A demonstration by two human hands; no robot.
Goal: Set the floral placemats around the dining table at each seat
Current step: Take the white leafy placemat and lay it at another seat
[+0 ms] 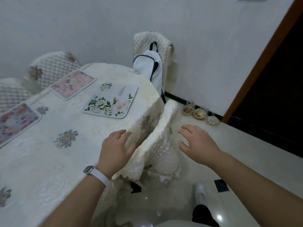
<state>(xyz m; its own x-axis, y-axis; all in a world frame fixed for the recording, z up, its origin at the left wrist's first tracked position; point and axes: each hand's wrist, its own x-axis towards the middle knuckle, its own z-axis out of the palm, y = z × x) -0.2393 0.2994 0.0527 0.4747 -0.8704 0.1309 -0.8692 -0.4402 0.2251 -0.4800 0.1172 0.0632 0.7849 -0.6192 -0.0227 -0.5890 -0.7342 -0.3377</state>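
Note:
Three floral placemats lie on the dining table [49,161], which has a cream embroidered cloth. A white mat with green leaves and pale flowers [111,100] sits near the right edge. A pink mat [73,84] lies behind it, and a mat with bright pink flowers [15,122] lies at the left. My left hand [114,149], with a white watch on the wrist, rests flat with straight fingers on the table's right edge. My right hand [198,143] hovers with spread fingers beside a cream chair back [162,128], holding nothing.
A white backpack [150,68] sits on a covered chair [147,41] against the wall. Two more quilted chairs [52,68] stand behind the table. Small bowls [199,113] sit on the floor by the baseboard. A dark doorway [278,95] opens at the right.

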